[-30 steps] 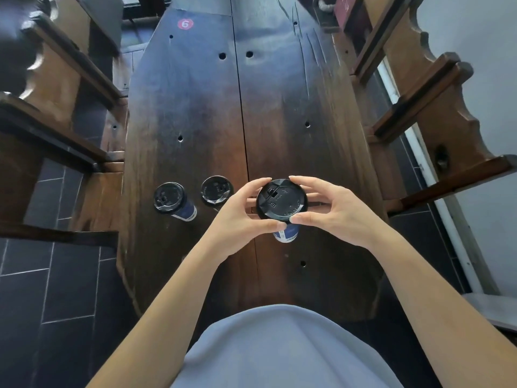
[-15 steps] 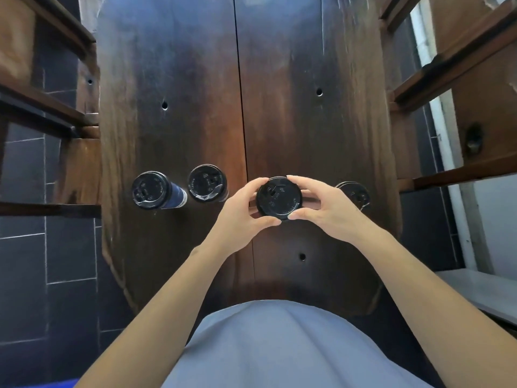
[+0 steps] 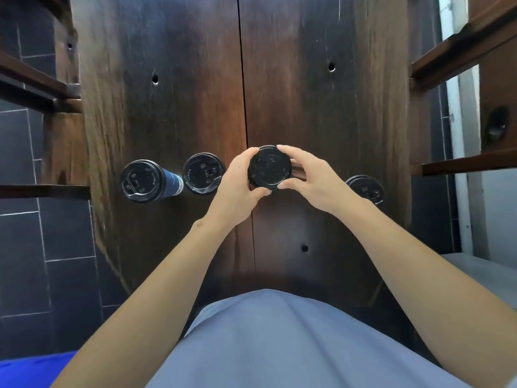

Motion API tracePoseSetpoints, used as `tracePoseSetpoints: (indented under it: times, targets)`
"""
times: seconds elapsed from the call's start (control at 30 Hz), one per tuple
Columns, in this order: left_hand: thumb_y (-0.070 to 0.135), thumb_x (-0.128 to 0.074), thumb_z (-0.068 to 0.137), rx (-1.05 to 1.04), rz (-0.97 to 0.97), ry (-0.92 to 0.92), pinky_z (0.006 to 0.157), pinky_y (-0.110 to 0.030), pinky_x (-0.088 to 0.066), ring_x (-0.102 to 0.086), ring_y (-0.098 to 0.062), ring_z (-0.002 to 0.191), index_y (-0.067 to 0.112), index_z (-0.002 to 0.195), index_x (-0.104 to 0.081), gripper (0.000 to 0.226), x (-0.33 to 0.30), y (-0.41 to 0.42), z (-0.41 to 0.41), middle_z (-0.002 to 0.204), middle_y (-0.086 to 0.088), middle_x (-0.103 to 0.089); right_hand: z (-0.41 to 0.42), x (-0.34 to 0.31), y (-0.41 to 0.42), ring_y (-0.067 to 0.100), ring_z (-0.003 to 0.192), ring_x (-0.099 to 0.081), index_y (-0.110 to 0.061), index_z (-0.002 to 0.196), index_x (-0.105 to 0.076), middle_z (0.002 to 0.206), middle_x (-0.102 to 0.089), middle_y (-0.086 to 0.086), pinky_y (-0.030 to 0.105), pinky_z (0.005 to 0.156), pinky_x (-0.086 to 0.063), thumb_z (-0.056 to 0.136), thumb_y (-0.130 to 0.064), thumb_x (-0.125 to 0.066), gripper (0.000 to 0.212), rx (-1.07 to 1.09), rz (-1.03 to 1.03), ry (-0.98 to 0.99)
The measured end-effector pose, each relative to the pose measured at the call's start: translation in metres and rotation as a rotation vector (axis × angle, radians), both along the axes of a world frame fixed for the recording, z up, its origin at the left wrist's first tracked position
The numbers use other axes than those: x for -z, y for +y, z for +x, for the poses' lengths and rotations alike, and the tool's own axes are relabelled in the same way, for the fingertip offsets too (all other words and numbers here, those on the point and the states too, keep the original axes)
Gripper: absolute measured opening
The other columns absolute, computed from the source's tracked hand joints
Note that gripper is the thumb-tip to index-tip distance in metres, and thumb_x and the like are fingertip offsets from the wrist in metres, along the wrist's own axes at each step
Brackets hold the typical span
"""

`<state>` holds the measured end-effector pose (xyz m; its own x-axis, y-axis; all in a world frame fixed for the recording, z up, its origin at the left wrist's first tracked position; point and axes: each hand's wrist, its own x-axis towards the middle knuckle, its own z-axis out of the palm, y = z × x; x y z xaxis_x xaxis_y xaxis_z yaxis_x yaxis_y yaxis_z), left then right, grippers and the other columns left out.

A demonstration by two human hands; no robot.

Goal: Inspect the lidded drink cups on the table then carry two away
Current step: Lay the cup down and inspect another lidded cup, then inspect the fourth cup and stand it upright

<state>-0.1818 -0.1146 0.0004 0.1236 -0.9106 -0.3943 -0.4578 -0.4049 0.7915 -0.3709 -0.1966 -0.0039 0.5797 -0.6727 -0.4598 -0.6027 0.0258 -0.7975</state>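
Several black-lidded drink cups stand in a row across the dark wooden table (image 3: pixel 173 116). I hold the middle cup (image 3: pixel 269 168) from both sides: my left hand (image 3: pixel 237 182) grips its left rim and my right hand (image 3: pixel 313 179) its right rim. Only its black lid shows; the body is hidden beneath. A blue-walled cup (image 3: pixel 145 180) stands at the far left. Another cup (image 3: pixel 202 173) is just left of my left hand. A further cup (image 3: pixel 365 189) sits behind my right wrist, partly hidden.
Wooden benches (image 3: pixel 461 60) flank the table on both sides, with another bench (image 3: pixel 33 79) on the left. Dark tiled floor (image 3: pixel 25 247) lies to the left. My light blue clothing (image 3: pixel 279 340) fills the bottom of the view.
The camera has tilted down and nearer, bringing the right-hand cup into view. Both hands stay on the middle cup's lid; the cup's blue body, visible a second ago, is now hidden under the lid.
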Motion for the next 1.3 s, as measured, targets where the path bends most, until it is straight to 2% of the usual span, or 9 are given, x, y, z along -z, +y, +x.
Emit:
tracePoseSetpoints:
  times: [0.5,0.6,0.73,0.83,0.93,1.03,1.1,1.2,1.3]
  targets:
    - [0.005,-0.08,0.087,-0.008,0.065,-0.094,0.117,-0.035,-0.04,-0.049,-0.016,0.135,0.021,0.147,-0.046,0.071,-0.001,-0.008,-0.015,0.144,-0.001,-0.056,0.0,0.011,-0.004,0.002,0.124,-0.051,-0.028,0.149,-0.041,0.143,-0.055,-0.009,-0.006,0.089,-0.034,0.092,-0.005,-0.072,0.068,-0.003,-0.015,0.069]
    - [0.007,-0.082,0.087,-0.004,0.087,-0.121,0.117,-0.037,-0.041,-0.05,-0.018,0.135,0.02,0.148,-0.046,0.072,-0.002,-0.012,-0.014,0.145,-0.002,-0.056,0.002,0.012,-0.006,0.003,0.124,-0.052,-0.027,0.149,-0.041,0.139,-0.056,-0.011,-0.005,0.089,-0.035,0.092,-0.004,-0.072,0.069,0.011,0.002,0.064]
    - [0.01,-0.084,0.086,-0.004,0.134,-0.139,0.119,-0.04,-0.043,-0.051,-0.02,0.136,0.02,0.149,-0.045,0.075,-0.006,-0.013,-0.014,0.146,-0.003,-0.054,0.003,0.005,-0.007,0.003,0.122,-0.051,-0.027,0.15,-0.041,0.13,-0.053,-0.017,0.006,0.1,-0.039,0.091,-0.006,-0.074,0.071,0.02,0.037,0.055]
    - [0.012,-0.086,0.083,-0.01,0.161,-0.127,0.119,-0.048,-0.043,-0.049,-0.023,0.141,0.021,0.153,-0.04,0.084,-0.013,-0.012,-0.013,0.153,-0.003,-0.05,-0.002,-0.005,-0.005,0.014,0.135,-0.05,-0.026,0.155,-0.036,0.149,-0.049,-0.008,0.033,0.115,-0.042,0.092,-0.016,-0.076,0.075,0.017,0.043,0.05]
    - [0.012,-0.086,0.085,-0.014,0.207,-0.139,0.123,-0.047,-0.036,-0.04,-0.027,0.151,0.021,0.162,-0.024,0.099,-0.029,-0.009,-0.013,0.165,-0.004,-0.034,-0.024,-0.022,-0.001,0.018,0.141,-0.046,-0.022,0.154,-0.039,0.155,-0.045,0.002,0.035,0.115,-0.043,0.094,-0.026,-0.074,0.07,0.078,-0.06,0.046]
    - [0.011,-0.08,0.09,0.051,0.053,-0.326,0.117,-0.037,-0.043,-0.051,-0.027,0.14,0.016,0.159,-0.032,0.085,-0.053,0.002,-0.024,0.159,-0.007,-0.038,-0.068,-0.036,0.005,0.014,0.132,-0.053,-0.016,0.142,-0.054,0.141,-0.055,0.002,0.035,0.11,-0.048,0.094,-0.029,-0.073,0.054,0.208,-0.265,0.044]
    - [0.006,-0.078,0.09,0.072,-0.146,-0.346,0.109,-0.039,-0.053,-0.06,-0.028,0.127,0.013,0.15,-0.046,0.069,-0.063,0.009,-0.038,0.146,-0.009,-0.048,-0.101,-0.037,0.009,0.016,0.129,-0.054,-0.016,0.137,-0.058,0.136,-0.058,0.0,0.043,0.109,-0.049,0.092,-0.031,-0.075,0.051,0.264,-0.344,0.108]
    - [0.007,-0.075,0.092,0.157,-0.248,-0.294,0.101,-0.036,-0.058,-0.063,-0.024,0.117,0.012,0.141,-0.056,0.052,-0.064,0.014,-0.069,0.136,-0.009,-0.056,-0.139,-0.033,0.017,0.019,0.135,-0.048,-0.022,0.141,-0.053,0.143,-0.052,-0.001,0.049,0.114,-0.043,0.081,-0.037,-0.084,0.069,0.245,-0.292,0.242]
    - [0.014,-0.076,0.094,0.238,-0.144,-0.21,0.102,-0.035,-0.057,-0.063,-0.018,0.115,0.017,0.145,-0.054,0.055,-0.051,0.011,-0.1,0.14,-0.005,-0.055,-0.157,-0.027,0.024,0.019,0.148,-0.032,-0.032,0.152,-0.038,0.157,-0.036,-0.004,0.048,0.12,-0.034,0.068,-0.041,-0.093,0.101,0.128,-0.132,0.271]
